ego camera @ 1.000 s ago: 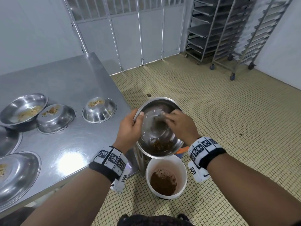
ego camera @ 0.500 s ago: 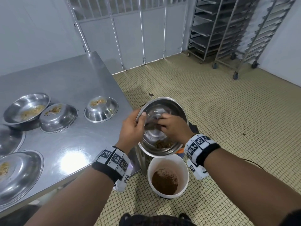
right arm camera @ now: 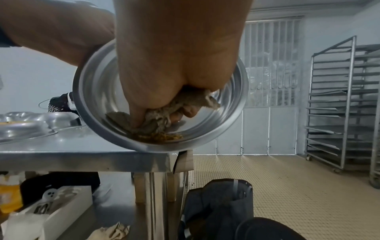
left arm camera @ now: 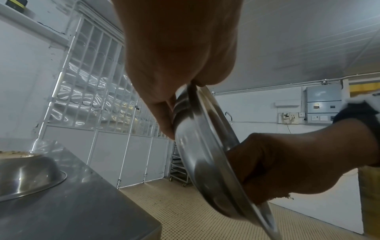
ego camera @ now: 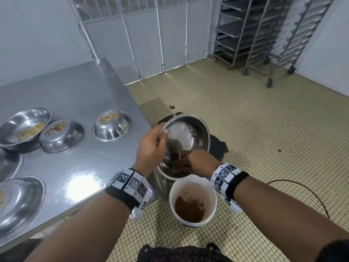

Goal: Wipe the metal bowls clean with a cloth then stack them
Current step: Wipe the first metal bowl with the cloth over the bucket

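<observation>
My left hand (ego camera: pixel 151 146) grips the rim of a metal bowl (ego camera: pixel 194 137), held tilted off the table's right edge above a white bucket (ego camera: pixel 211 188). My right hand (ego camera: pixel 196 163) is inside the bowl near its low rim, clutching a grey cloth (right arm camera: pixel 164 113) pressed against the metal. Yellow-brown food scraps (right arm camera: pixel 164 138) sit at the bowl's (right arm camera: pixel 205 129) lowest edge. In the left wrist view, thumb and fingers (left arm camera: pixel 164 113) pinch the bowl's (left arm camera: pixel 197 146) upper rim. Several dirty metal bowls (ego camera: pixel 112 125) with food residue stand on the steel table (ego camera: pixel 75 95).
The white bucket holds brown waste and stands on the tiled floor beside the table leg. A dark bag (ego camera: pixel 217 148) lies on the floor behind the bowl. Wheeled metal racks (ego camera: pixel 264 35) stand at the far right. A cable (ego camera: pixel 311 193) runs across the floor.
My right hand with the cloth has swept from the bowl's upper middle down to its low rim, pushing the scraps down. The bowl stays tilted in my left hand.
</observation>
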The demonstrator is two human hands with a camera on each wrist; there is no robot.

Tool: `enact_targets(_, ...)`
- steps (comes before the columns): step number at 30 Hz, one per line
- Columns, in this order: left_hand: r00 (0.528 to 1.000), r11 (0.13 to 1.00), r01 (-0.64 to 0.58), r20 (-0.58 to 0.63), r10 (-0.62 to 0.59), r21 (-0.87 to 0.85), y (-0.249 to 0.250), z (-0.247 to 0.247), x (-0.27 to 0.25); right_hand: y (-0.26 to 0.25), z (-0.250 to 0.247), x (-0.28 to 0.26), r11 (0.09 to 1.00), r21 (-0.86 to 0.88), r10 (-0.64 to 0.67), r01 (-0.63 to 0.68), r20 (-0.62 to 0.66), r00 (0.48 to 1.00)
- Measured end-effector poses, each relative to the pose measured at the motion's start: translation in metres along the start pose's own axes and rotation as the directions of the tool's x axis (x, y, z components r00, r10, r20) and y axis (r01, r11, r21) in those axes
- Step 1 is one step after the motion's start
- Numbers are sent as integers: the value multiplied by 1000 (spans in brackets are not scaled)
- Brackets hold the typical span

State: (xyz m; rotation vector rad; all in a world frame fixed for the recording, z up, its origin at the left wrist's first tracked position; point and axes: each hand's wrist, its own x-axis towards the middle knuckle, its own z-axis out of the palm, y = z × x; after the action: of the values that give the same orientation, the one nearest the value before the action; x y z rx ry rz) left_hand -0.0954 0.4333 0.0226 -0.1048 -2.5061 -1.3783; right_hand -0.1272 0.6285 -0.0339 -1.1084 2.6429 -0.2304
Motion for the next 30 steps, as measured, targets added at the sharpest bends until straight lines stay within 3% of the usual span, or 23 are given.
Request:
enact_targets(5, 999, 996, -45, 26, 43, 82, -7, 4, 0, 3, 2, -8, 996, -80, 53, -50, 28, 998)
enact_targets(13, 999, 980, -35, 34, 29, 198, -15, 0, 2, 19, 18, -27, 991, 64, 112, -115, 50, 992)
enact_targets(16, 1000, 980, -17, 23, 13, 199, -11, -3, 3, 31, 11, -28, 968, 120, 228, -222, -39, 973)
enact_targets(18, 999, 979, -23, 27, 18, 202, -9, -3, 3, 37, 4, -23, 933, 220, 328, -285, -188, 926)
enact_targets(20, 999, 981, -32, 30, 27, 191, -7, -3, 4, 37, -1, -18, 922, 230, 368, -313, -259, 893)
enact_targets(25, 996, 982, -92, 22, 89, 163, 6, -2, 4, 20, 8, -9, 921, 177, 374, -348, -147, 916)
enact_targets(30, 993, 971, -112, 62, 101, 210, 8, -1, 2, 22, 19, -14, 957, 220, 223, -187, -149, 963)
